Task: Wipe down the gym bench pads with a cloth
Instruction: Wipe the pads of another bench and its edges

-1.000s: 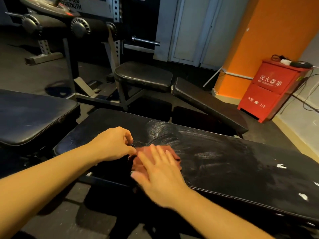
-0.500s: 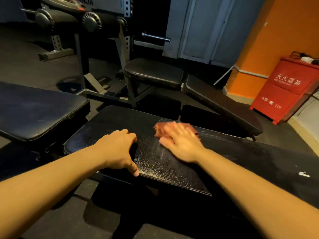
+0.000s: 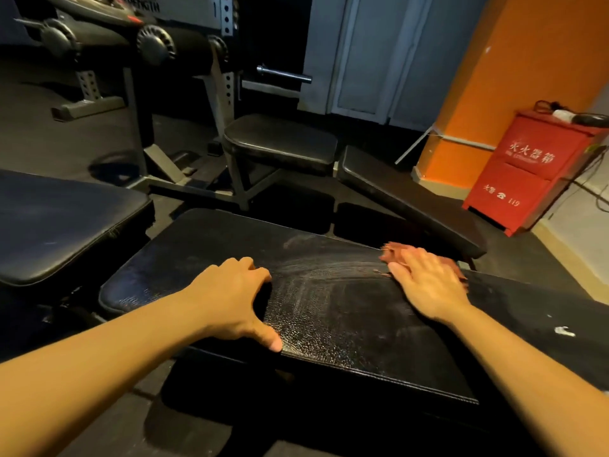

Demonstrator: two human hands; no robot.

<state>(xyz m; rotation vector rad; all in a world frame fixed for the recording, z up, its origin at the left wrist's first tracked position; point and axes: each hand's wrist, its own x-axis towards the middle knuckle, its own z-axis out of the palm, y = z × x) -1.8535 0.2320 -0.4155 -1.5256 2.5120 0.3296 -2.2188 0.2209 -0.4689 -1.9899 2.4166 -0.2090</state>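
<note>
Two bare hands lie on the nearest bench pad (image 3: 346, 341), a black pad running from centre left to the lower right of the frame. The left hand (image 3: 230, 298) rests on it at centre, fingers bent with their tips on the top surface and the thumb spread toward the near edge; it holds nothing. The right hand (image 3: 428, 285), right of centre and blurred, lies flat with straight fingers on the one reddish cloth (image 3: 393, 252), pressing it to the pad's far edge. The hands are well apart, with pale arcs of wipe marks on the pad between them. One white scuff (image 3: 564, 331) shows on the pad at lower right.

Four pads can be counted in all: this one, a second pad (image 3: 59, 225) at the left edge, a small seat pad (image 3: 280, 143) above centre, and a long sloping pad (image 3: 405, 199) just right of it. One red box (image 3: 527, 169) stands at the right beside an orange pillar (image 3: 510, 61).
</note>
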